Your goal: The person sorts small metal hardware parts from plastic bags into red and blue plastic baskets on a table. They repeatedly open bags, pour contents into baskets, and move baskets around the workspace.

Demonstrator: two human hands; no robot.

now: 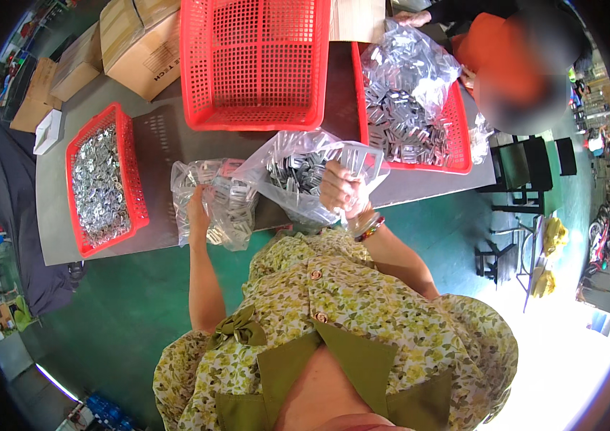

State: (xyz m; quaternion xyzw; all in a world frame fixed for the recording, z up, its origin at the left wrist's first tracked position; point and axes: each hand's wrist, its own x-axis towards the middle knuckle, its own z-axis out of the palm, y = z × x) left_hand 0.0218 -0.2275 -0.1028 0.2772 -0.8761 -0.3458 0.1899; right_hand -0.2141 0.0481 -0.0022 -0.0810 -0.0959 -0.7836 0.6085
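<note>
Both hands grip bags at the counter edge: the left hand clutches a small clear bag; the right hand is closed on a larger bag of metal clips, lifted, long axis slanting up-left; supporting its sagging bottom seems wise.

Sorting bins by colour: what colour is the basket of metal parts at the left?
Red basket, clearest in the head view.

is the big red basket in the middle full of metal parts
No, the big red basket in the middle is empty; its bare mesh floor shows through.
</note>
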